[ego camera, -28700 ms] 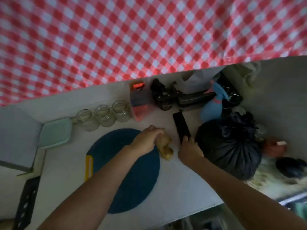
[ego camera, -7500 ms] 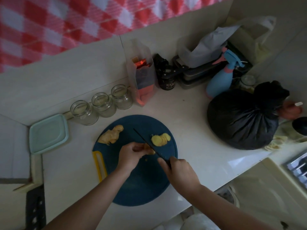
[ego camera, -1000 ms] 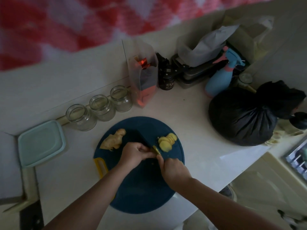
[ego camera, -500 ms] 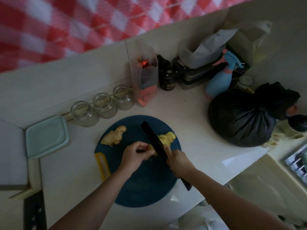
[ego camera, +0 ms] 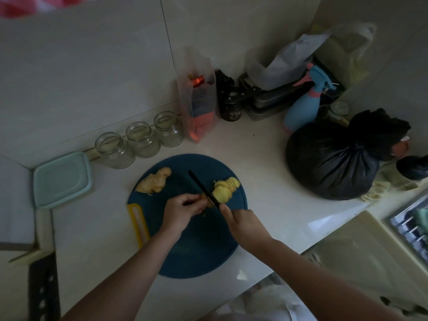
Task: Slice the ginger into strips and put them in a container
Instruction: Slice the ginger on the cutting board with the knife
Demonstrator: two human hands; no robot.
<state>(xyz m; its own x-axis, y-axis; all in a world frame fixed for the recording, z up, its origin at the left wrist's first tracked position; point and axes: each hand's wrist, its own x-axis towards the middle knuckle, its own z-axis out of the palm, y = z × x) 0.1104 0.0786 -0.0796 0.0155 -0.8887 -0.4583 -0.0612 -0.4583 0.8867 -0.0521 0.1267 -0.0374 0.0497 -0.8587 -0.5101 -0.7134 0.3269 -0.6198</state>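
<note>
A round blue cutting board [ego camera: 199, 249] with a yellow handle lies on the white counter. My left hand [ego camera: 183, 210] pinches a small ginger piece [ego camera: 206, 200] near the board's middle. My right hand [ego camera: 243, 224] grips the handle of a black knife [ego camera: 203, 189], whose blade stands edge-down against that piece. A fanned pile of pale ginger slices [ego camera: 225, 187] lies just right of the blade. A larger uncut ginger chunk [ego camera: 154, 181] rests at the board's upper left. A square mint-lidded container [ego camera: 61, 179] sits left of the board.
Three open glass jars [ego camera: 141, 140] line the wall behind the board. A clear bag [ego camera: 198, 100], a dark jar [ego camera: 230, 103], a blue spray bottle [ego camera: 303, 105] and a tied black bag [ego camera: 335, 158] crowd the back right. The counter edge runs below the board.
The knife blade, lying flat and lifted half a second ago, now stands on edge against the ginger piece my left hand holds. The camera has tilted downward.
</note>
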